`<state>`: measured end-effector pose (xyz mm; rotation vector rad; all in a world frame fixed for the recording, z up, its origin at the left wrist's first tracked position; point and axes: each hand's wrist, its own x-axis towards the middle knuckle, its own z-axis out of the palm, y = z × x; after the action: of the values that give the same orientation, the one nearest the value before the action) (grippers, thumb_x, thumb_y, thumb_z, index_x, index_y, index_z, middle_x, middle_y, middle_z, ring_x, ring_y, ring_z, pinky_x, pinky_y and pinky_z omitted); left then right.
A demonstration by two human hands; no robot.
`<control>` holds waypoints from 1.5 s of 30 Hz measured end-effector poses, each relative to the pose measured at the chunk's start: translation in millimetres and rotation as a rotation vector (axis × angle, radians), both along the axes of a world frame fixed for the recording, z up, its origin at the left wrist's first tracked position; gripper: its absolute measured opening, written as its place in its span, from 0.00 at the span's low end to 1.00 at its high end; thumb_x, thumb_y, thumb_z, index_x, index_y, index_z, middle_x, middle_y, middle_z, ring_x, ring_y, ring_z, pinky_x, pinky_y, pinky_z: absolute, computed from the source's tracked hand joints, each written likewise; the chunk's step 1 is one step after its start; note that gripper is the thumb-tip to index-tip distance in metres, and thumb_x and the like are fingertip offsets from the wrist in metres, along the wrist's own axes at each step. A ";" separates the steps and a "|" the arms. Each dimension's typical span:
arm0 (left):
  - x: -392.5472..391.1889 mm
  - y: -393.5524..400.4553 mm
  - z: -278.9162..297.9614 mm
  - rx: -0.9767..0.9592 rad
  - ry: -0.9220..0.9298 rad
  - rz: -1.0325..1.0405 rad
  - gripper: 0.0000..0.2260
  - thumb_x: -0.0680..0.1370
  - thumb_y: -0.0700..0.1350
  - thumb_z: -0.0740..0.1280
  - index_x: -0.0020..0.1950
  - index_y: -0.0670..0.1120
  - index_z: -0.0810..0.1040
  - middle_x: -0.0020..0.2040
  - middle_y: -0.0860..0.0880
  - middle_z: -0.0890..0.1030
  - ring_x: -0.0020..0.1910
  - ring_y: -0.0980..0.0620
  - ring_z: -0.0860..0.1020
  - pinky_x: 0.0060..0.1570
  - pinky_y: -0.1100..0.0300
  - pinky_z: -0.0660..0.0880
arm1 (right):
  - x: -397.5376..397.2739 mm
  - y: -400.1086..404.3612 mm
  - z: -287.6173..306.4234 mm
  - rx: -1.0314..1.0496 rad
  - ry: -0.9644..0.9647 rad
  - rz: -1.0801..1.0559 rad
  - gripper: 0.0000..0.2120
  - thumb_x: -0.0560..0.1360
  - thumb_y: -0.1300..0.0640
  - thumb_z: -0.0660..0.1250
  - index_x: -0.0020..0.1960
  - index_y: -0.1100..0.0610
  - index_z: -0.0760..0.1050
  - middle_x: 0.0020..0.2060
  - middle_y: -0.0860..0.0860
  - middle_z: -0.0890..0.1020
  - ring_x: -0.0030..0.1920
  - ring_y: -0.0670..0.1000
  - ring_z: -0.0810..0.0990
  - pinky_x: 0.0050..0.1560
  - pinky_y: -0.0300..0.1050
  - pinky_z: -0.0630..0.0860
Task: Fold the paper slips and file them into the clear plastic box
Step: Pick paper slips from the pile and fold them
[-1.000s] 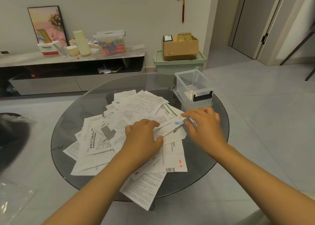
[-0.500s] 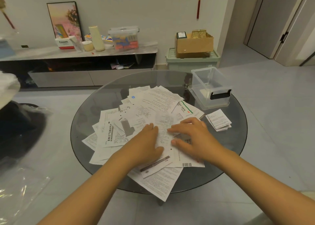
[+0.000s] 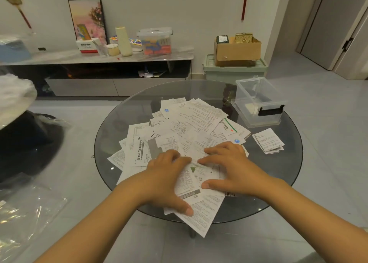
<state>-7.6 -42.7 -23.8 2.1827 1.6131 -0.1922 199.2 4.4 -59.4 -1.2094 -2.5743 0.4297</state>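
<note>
**A:** What are the hands doing?

**B:** Both lie palm down on a loose heap of slips (image 3: 191,127) spread over a round glass worktop (image 3: 286,175). The left hand (image 3: 167,175) is flat, fingers spread, its thumb pressing a slip (image 3: 201,219) that juts over the near edge. The right hand (image 3: 229,167) is just beside it, also flat, fingertips almost meeting the left's. Neither grips anything; both are released, pressing on one slip (image 3: 196,175) between them.

**A:** Where is the box?

**B:** The box (image 3: 258,101) stands past the right hand and out to its right, near the far rim of the worktop. It is open, with a black latch on the side facing the person. It seems to stand on its own lid. Something pale lies inside, but I cannot tell what.

**A:** Any slips apart from the heap?

**B:** Yes. A small folded stack (image 3: 267,141) lies to the right of the right hand, between that hand and the box, clear of the heap and not touching the box.
</note>
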 end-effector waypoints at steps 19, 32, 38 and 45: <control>-23.8 -18.6 -8.9 -0.102 -0.134 -0.095 0.47 0.70 0.59 0.72 0.76 0.58 0.41 0.75 0.62 0.38 0.74 0.63 0.40 0.74 0.60 0.45 | -34.5 -15.0 -2.7 -0.139 0.124 0.086 0.05 0.67 0.46 0.73 0.42 0.41 0.79 0.48 0.33 0.72 0.56 0.39 0.64 0.58 0.37 0.56; -35.0 -21.0 4.4 -0.008 -0.439 0.100 0.14 0.71 0.52 0.67 0.57 0.59 0.78 0.54 0.60 0.80 0.52 0.60 0.78 0.56 0.57 0.75 | -36.6 -18.0 14.8 -0.420 0.387 0.010 0.03 0.71 0.56 0.71 0.40 0.52 0.79 0.43 0.47 0.83 0.46 0.38 0.77 0.47 0.27 0.69; -35.2 -10.6 2.9 0.134 -0.574 0.296 0.06 0.77 0.50 0.64 0.43 0.50 0.76 0.39 0.52 0.77 0.36 0.56 0.73 0.39 0.60 0.70 | -40.1 -10.6 15.9 -0.614 0.603 -0.081 0.25 0.66 0.30 0.60 0.49 0.48 0.77 0.45 0.45 0.83 0.50 0.44 0.80 0.57 0.43 0.72; -29.8 -0.5 -13.8 0.370 -0.580 0.576 0.15 0.77 0.47 0.66 0.62 0.52 0.69 0.49 0.55 0.75 0.40 0.60 0.75 0.39 0.69 0.71 | -61.9 -11.7 6.0 -0.343 0.463 -0.254 0.17 0.72 0.53 0.70 0.56 0.44 0.68 0.38 0.46 0.81 0.43 0.45 0.79 0.41 0.35 0.70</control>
<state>-37.4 -43.2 -37.6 1.6572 1.9120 0.8794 137.3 -7.3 -53.4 -1.3315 -1.9782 0.9906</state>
